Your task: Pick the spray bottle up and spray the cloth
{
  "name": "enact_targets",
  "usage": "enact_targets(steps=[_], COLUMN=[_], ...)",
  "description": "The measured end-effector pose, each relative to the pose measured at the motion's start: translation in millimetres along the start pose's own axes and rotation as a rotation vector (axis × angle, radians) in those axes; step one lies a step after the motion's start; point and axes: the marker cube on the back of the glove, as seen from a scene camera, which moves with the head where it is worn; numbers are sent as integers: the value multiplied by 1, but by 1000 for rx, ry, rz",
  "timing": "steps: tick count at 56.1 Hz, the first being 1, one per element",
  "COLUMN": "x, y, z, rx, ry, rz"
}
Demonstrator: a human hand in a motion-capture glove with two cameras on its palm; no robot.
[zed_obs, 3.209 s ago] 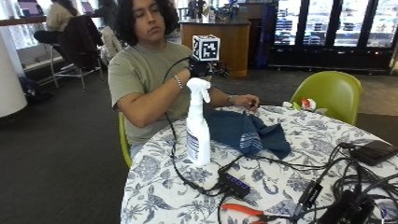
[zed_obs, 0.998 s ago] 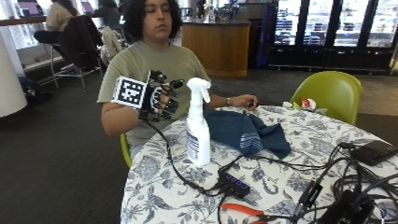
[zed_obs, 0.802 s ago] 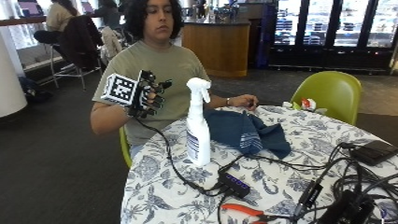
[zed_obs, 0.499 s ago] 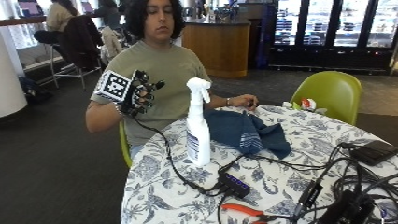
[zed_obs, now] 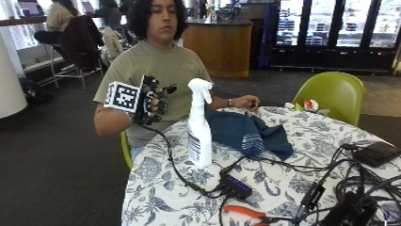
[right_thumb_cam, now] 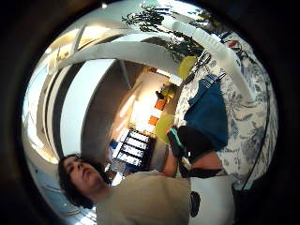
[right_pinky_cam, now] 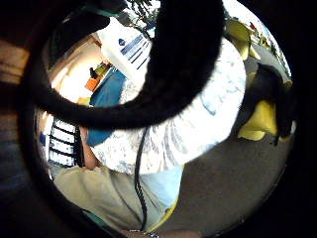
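Orange-handled pliers (zed_obs: pixel 245 213) lie at the bottom edge of the frame on the floral tablecloth (zed_obs: pixel 294 141), with a black hub (zed_obs: pixel 236 185) and tangled cables just above them. Left of centre I see the white spray bottle (zed_obs: pixel 199 123) standing upright on the cloth-covered table, untouched. To its right, near but apart, the blue cloth (zed_obs: pixel 249 133) lies crumpled. My gloved right hand (zed_obs: pixel 152 100) hangs in the air at the left of the bottle, level with its upper half, not touching it; its fingers are loosely curled and hold nothing. In the little finger side palm view the bottle's labelled body (right_pinky_cam: pixel 128 49) looms close. Farther back, the bare left hand (zed_obs: pixel 245 101) rests on the table edge by the cloth. A green chair (zed_obs: pixel 331 93) stands at the upper right.
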Motion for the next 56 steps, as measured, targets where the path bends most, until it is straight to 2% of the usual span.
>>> enact_targets(steps=[27, 36, 42, 56], x=[32, 32, 33, 30], y=[-150, -176, -193, -231], z=[40, 52, 60, 67], rx=[2, 63, 130, 111], ry=[-190, -163, -153, -161], rz=[147, 207, 196, 159])
